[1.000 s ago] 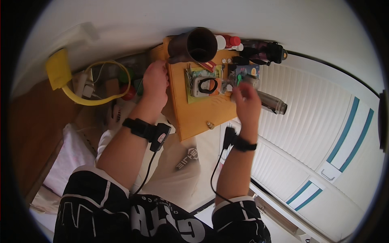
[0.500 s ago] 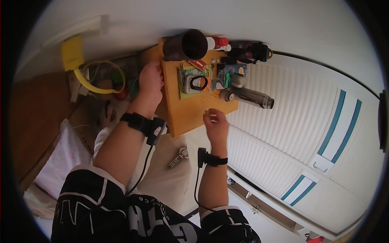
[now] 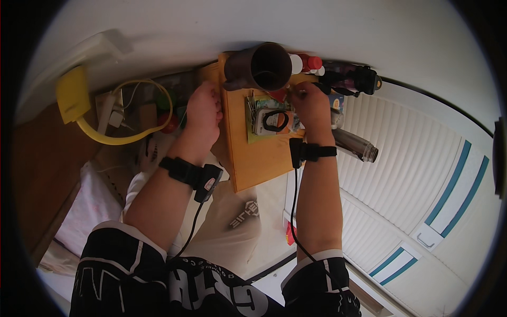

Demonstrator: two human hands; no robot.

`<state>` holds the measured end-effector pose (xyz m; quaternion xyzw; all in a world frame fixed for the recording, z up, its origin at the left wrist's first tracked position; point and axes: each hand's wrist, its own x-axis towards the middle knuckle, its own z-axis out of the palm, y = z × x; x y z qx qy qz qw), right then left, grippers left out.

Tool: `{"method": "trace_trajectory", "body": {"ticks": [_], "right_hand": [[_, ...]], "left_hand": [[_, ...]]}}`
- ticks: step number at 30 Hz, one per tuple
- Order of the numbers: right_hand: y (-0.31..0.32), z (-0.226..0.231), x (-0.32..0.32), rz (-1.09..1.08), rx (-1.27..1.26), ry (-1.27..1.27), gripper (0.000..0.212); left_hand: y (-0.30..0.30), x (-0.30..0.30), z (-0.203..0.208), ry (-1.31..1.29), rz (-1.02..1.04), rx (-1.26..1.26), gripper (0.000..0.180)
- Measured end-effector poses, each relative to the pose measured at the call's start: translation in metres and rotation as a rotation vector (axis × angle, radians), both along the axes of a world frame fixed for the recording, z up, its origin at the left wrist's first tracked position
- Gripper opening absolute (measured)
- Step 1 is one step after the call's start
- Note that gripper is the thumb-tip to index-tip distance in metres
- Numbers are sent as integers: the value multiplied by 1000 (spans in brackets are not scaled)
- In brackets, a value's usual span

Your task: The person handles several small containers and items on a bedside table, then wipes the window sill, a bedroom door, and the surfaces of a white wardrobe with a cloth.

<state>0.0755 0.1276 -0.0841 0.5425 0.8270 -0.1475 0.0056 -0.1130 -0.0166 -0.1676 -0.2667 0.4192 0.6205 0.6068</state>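
Observation:
My right hand (image 3: 312, 108) reaches over the wooden tabletop (image 3: 264, 166), with thumb and fingers pinched together. Whatever they grip is too small to make out. Just left of those fingers lies a small red packet (image 3: 278, 94), beside a dark brown cup-like container (image 3: 248, 68). Nearer to me, a pale case with a black band (image 3: 275, 120) rests on a green and yellow booklet (image 3: 256, 138). My left hand (image 3: 205, 113) is curled closed by the table's left edge, and its palm side is hidden.
Behind my right hand stand a red-capped bottle (image 3: 313, 63) and a dark bottle (image 3: 364, 79). A grey flask (image 3: 359, 146) lies to the right, by a ribbed white panel (image 3: 385, 158). To the left is a yellow lamp (image 3: 75, 95) with a bent neck.
My right hand has moved forward from the table's near part to the red packet, still pinched. My left hand stays by the left edge. The view has shifted slightly.

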Motion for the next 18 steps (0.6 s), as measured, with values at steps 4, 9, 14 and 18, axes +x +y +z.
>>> {"method": "trace_trajectory", "body": {"ticks": [4,9,14,18], "right_hand": [[-12,26,-2,-153,-8,71,21],[-27,67,-48,39,178,222,33],[-13,53,-62,231,144,145,40],[-9,47,-52,182,135,184,31]], "left_hand": [[0,1,-4,5,-19,-27,27],[-2,0,-1,12,-24,-38,27],[-2,1,8,-14,-1,-35,28],[-1,1,10,17,-10,35,29]]}}
